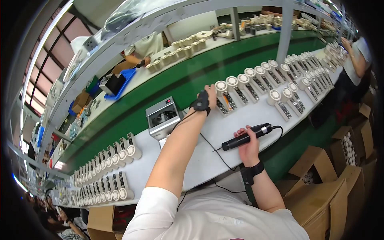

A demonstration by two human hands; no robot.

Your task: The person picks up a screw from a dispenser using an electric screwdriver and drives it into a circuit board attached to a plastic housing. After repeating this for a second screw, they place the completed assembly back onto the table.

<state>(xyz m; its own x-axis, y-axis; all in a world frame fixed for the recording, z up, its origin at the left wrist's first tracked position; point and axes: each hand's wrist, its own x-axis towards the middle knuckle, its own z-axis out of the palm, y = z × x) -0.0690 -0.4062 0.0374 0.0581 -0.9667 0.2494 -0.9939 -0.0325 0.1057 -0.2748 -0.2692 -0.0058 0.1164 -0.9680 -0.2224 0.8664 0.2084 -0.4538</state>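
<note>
My left hand reaches to the near end of a row of white appliance housings, each with a round slotted head and an open handle showing dark parts inside. Its fingers close over the head of the leftmost housing, which they mostly hide. The neighbouring housing has an orange strip in its handle. Lower right, my right hand is wrapped round a black electric screwdriver, its bit pointing left above the white table. Both wrists carry black straps with small devices.
A grey screw feeder with a red display stands left of my left arm. More housings line the table's left end. Cardboard boxes crowd the lower right. Cables cross the worktop. Beyond a green belt, another person's hand works near white cylinders.
</note>
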